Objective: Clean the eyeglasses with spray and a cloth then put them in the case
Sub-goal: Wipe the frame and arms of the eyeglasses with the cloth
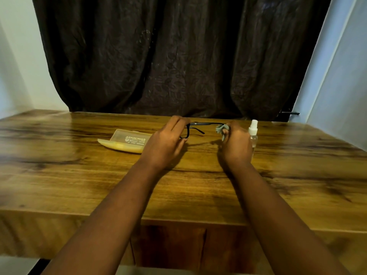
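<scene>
- Both bare forearms reached forward over the wooden table (79, 175), converging slightly toward the far half of the tabletop.
- The left hand (165, 144) was held above the table with its back to the camera, fingers curled round the left end of the black eyeglasses (195, 129), gripping the frame there.
- The eyeglasses were held up off the table between the two hands, one temple arm stretching across toward the right hand and the other angling down behind it.
- The right hand (236, 144) was also turned back-up, its fingers bunched round a grey cleaning cloth (221, 131), which it pinched against the right end of the glasses.
- A small clear spray bottle (253, 135) with a white top stood upright just beside the right hand, on its right.
- A translucent yellowish glasses case (127, 140) lay open on the table to the left of the left hand, printed lettering on its lid.
- A dark crinkled curtain (178, 56) hung behind the table's far edge.
</scene>
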